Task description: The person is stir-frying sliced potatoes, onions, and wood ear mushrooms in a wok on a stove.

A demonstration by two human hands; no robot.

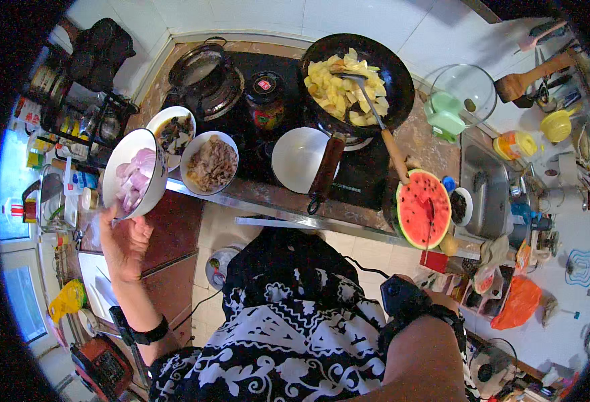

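Observation:
My left hand [129, 241] grips the rim of a white bowl [161, 188] that holds cut red onion [136, 176], tilted at the counter's left end. Beside it stand a bowl of cooked meat [212, 163] and a smaller bowl of dark pieces in brown liquid [177, 133]. A black wok [400, 95] on the stove holds sliced potatoes [335, 90], with a wooden-handled spatula [374, 108] resting in it. An empty white bowl [295, 161] lies partly under the wok's handle [327, 168]. My right arm hangs at my side; its hand is hidden behind the wrist gear.
Half a watermelon [423, 206] with a utensil stuck in it sits at the counter's front edge. Right of it are a small bowl of dark bits [463, 206] and the sink [481, 186]. A lidded jar [265, 93] and a black pan [197, 68] stand on the stove.

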